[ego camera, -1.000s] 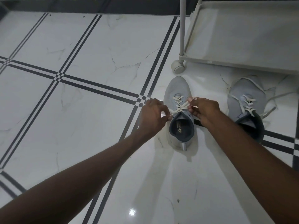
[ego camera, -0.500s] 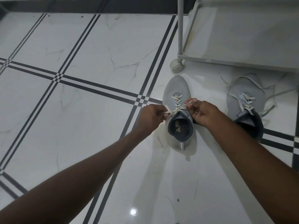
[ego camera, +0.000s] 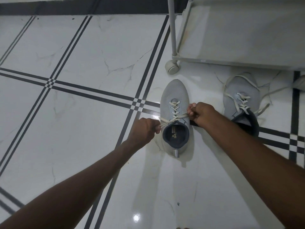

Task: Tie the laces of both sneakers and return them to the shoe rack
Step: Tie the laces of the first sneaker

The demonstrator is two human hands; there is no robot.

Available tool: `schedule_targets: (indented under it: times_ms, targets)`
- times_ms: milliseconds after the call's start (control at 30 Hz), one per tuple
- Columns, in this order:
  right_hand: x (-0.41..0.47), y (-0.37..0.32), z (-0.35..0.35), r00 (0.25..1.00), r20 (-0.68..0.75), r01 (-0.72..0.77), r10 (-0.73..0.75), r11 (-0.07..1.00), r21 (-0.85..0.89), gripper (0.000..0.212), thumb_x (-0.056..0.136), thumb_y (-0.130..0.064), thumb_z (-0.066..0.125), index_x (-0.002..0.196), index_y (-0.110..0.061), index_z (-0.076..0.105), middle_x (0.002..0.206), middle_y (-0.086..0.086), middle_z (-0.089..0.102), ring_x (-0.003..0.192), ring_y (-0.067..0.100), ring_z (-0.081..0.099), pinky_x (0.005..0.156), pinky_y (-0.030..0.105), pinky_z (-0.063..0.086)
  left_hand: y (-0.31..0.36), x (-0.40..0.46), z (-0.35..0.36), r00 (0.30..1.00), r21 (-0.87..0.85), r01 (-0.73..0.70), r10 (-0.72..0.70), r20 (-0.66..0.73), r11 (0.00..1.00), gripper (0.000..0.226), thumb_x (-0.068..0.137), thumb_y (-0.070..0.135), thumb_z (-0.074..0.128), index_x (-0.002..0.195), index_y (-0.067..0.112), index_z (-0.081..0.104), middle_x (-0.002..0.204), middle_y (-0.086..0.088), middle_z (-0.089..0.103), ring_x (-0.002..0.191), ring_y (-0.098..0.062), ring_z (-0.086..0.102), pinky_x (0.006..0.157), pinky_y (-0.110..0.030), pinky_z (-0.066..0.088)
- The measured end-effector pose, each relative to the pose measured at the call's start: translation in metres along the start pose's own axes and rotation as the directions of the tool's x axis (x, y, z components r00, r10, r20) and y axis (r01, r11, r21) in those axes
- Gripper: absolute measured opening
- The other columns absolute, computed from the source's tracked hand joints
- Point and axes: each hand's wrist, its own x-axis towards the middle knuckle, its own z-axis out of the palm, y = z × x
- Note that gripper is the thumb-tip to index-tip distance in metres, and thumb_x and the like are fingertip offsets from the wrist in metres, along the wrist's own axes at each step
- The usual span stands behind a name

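Note:
A light grey sneaker (ego camera: 173, 95) with a dark collar stands on the tiled floor, toe pointing away from me. My left hand (ego camera: 143, 129) pinches one white lace end at the shoe's left. My right hand (ego camera: 202, 114) pinches the other end at its right. The laces (ego camera: 175, 119) are stretched taut and cross over the tongue. A second grey sneaker (ego camera: 240, 98) lies to the right, its laces loose and spread over the floor. The white shoe rack (ego camera: 247, 61) stands behind both shoes.
The rack has a caster wheel (ego camera: 172, 67) just beyond the near sneaker's toe and a vertical post (ego camera: 172, 27) above it. The glossy white floor (ego camera: 82, 113) has dark stripe lines. A dark baseboard runs along the far edge.
Both hands have drawn apart, the left going down and left, the right out to the right, pulling the crossed laces tight. The view has shifted slightly.

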Motion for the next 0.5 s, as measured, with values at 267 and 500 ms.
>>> schedule_targets:
  times_ms: [267,500]
  targets:
    - [-0.011,0.002,-0.005,0.977,-0.038,0.194,-0.209,0.951,-0.241,0.013,0.086,-0.006,0.069,0.082,0.006,0.069,0.066,0.016,0.069,0.039,0.018,0.062,0.059,0.034,0.062,0.013,0.014,-0.026,0.988,-0.004,0.042,-0.041,0.146,0.999,0.029,0.088,0.037,0.070,0.079,0.009,0.074,0.077,-0.006,0.074,0.074,-0.024,0.070,0.069,-0.032,0.054]
    - [-0.029,-0.061,-0.004,0.885,0.151,0.390,-0.441,0.522,-0.759,0.018,0.073,-0.007,0.065,0.086,-0.002,0.075,0.065,0.005,0.075,0.060,0.018,0.074,0.067,0.031,0.061,0.063,0.058,-0.081,0.999,-0.010,0.034,-0.034,-0.042,0.999,0.043,0.069,0.054,0.081,0.097,0.022,0.074,0.093,0.003,0.076,0.089,-0.017,0.070,0.082,-0.034,0.055]
